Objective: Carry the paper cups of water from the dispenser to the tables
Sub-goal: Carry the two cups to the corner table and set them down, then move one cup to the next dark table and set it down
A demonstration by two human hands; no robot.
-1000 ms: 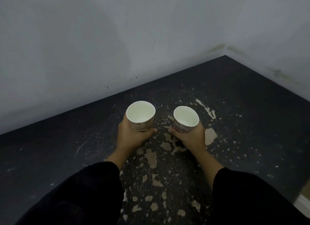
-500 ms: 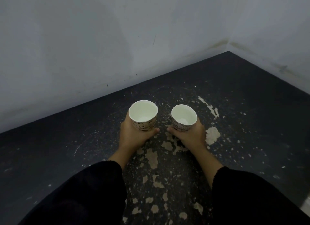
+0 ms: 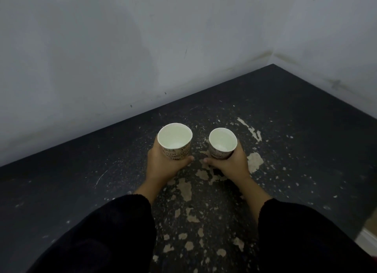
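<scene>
Hands out front, each wrapped round one paper cup: left hand (image 3: 163,163) grips the left cup (image 3: 175,141), right hand (image 3: 232,164) the right cup (image 3: 222,143). Cups upright, side by side, apart, above a dark, flaking floor (image 3: 285,130) near a wall (image 3: 122,48) corner.

Both cups are sliding a little toward the wall corner (image 3: 273,56): the left cup (image 3: 175,141) and right cup (image 3: 222,143) are drifting slightly apart, while the view is tilting gently.
</scene>
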